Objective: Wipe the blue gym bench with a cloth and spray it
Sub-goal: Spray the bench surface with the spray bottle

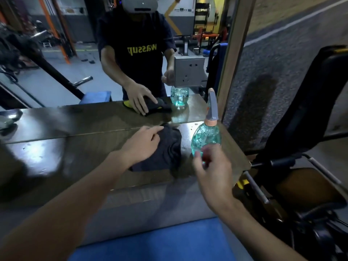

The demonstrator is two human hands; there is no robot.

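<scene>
Gym floor with racks and weights, doubled in a wall mirror (56, 76) above a dark glossy ledge (56, 153). On that ledge, near its right end: a dark cloth (167, 149), crumpled, and just beside it to the right a spray bottle (206, 137) of blue-green liquid, upright, nozzle up. Left hand (142, 145) laid on the cloth's left edge, fingers fairly straight and a little spread, pressing rather than clutching. Right hand (212, 172) up at the bottle's base, thumb and fingers half-curled and apart; too blurred to say whether touching the bottle or just short of it. Blue bench (160, 240) low in the foreground, below the ledge and nearest the body, with neither hand nor cloth on it. Black padded machine (310, 110) off to the right. By the look of it, barely begun: at the stage of gathering the tools, with no wet marks visible on the padding. Left to do, as judged: lifting cloth and bottle, turning down to the bench, spraying, wiping the whole pad.
</scene>
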